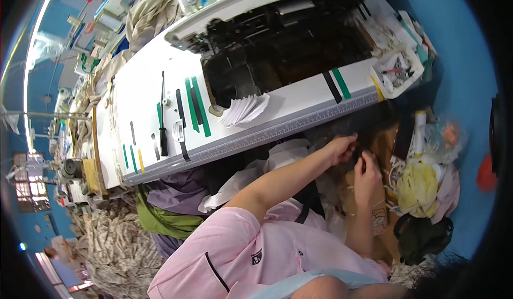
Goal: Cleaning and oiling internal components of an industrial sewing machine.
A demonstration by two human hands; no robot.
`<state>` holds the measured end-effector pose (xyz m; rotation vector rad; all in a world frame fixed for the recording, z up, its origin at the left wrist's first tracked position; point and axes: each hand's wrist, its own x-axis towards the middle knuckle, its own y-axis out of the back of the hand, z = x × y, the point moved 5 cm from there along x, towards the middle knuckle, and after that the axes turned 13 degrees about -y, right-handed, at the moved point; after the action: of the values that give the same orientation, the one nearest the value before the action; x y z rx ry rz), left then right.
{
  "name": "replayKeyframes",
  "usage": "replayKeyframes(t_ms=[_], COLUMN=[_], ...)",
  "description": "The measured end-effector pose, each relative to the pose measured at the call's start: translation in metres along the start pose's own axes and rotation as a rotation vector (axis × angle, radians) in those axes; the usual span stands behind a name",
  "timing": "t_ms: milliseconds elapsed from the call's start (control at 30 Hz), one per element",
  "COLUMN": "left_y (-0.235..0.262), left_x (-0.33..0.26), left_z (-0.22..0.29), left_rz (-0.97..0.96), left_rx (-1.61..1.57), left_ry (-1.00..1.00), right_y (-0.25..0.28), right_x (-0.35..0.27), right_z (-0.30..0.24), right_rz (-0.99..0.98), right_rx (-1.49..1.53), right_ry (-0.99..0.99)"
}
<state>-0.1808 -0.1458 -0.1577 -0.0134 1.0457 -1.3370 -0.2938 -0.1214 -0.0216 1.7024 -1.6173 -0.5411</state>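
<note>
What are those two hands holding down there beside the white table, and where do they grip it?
Both the left hand and the right hand pinch something small and dark between their fingertips. What it is, and which part they grip, cannot be told.

The small dark thing (pixel 359 154) pinched between the two hands is too small and shadowed to identify. The left hand (pixel 342 148) hides its own fingertips against that dark patch; the right hand (pixel 367 176) shows only its back. The space under the long white tabletop (pixel 299 104) is lost in shadow. The pink short-sleeved shirt (pixel 240 251) is cut off by the lower edge.
</note>
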Motion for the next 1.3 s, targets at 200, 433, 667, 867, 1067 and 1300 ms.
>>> replayKeyframes(t_ms=[200, 433, 667, 867, 1067, 1300], left_y=[0.002, 0.044, 0.140, 0.182, 0.184, 0.189], left_x=[-0.102, -0.224, -0.312, -0.311, -0.311, -0.315], left_z=[0.031, 0.122, 0.188, 0.176, 0.176, 0.175], left_rz=[-0.098, -0.026, 0.606, 0.675, 0.583, 0.559], left_rx=[-0.301, 0.476, 0.986, 0.902, 0.812, 0.857], left_ry=[-0.015, -1.000, -1.443, -1.481, -1.564, -1.615], right_y=[0.079, 0.036, -0.067, -0.093, -0.078, -0.111], right_x=[-0.029, 0.005, 0.040, 0.039, 0.031, 0.038], right_z=[-0.053, -0.165, -0.313, -0.344, -0.389, -0.413], right_rz=[-0.030, 0.032, 0.064, -0.070, 0.006, 0.028], right_rx=[0.052, 0.305, 0.179, 0.016, -0.106, -0.281], right_ry=[0.178, 0.366, 1.048, 1.059, 1.133, 1.241])
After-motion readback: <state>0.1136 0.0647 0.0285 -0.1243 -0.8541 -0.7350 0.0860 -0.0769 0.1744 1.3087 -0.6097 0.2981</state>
